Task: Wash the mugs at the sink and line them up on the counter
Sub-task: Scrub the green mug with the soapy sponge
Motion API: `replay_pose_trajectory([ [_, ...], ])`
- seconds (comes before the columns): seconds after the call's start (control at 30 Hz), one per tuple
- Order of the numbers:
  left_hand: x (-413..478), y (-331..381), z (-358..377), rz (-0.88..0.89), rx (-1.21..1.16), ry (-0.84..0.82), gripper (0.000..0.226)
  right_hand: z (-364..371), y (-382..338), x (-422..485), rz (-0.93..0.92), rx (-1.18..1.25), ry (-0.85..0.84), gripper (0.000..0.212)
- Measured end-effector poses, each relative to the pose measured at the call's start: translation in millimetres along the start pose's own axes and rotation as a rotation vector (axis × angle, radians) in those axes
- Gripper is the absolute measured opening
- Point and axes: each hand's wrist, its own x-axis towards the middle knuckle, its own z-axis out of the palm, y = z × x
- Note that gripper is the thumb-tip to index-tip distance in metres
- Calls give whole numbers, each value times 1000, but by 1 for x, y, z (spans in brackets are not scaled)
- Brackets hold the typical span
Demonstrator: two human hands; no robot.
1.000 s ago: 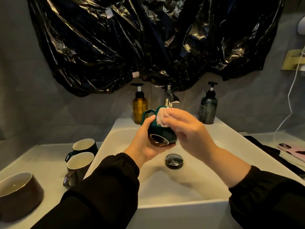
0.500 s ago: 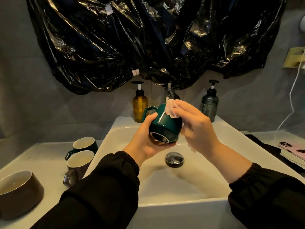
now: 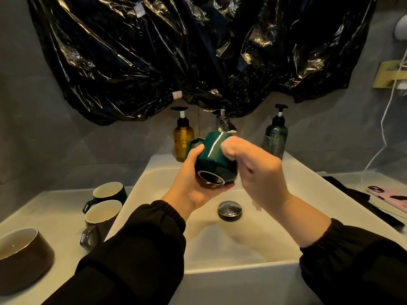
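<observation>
Above the white sink (image 3: 154, 172), my left hand (image 3: 189, 183) grips a dark green mug (image 3: 214, 159), tilted with its base toward me and its handle at the upper left. My right hand (image 3: 259, 172) presses a pale, soapy cloth or sponge (image 3: 229, 148) against the mug's right side; its fingers are blurred. On the counter (image 3: 44, 208) to the left stand a second green mug (image 3: 109, 192) and a brown mug (image 3: 101, 219), both upright with cream insides.
A brown bowl (image 3: 22, 256) with water sits at the counter's left front. An amber pump bottle (image 3: 182, 139) and a grey pump bottle (image 3: 276, 137) flank the tap (image 3: 224, 123). The drain plug (image 3: 229, 209) lies in the basin. A pink phone (image 3: 387, 194) lies at right.
My right hand has slid the cloth from the top of the mug down along its right side. The left hand keeps the same grip, with the mug a little more upright.
</observation>
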Motion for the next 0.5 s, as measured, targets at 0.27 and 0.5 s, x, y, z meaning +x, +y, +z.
replay_pose_trajectory([
  [0.27, -7, 5, -2, -47, 79, -49, 52, -13, 27, 15, 884, 433, -95, 35],
  [0.5, -5, 7, -9, -212, -20, -42, 61, -26, 21, 19, 962, 720, -412, 14],
])
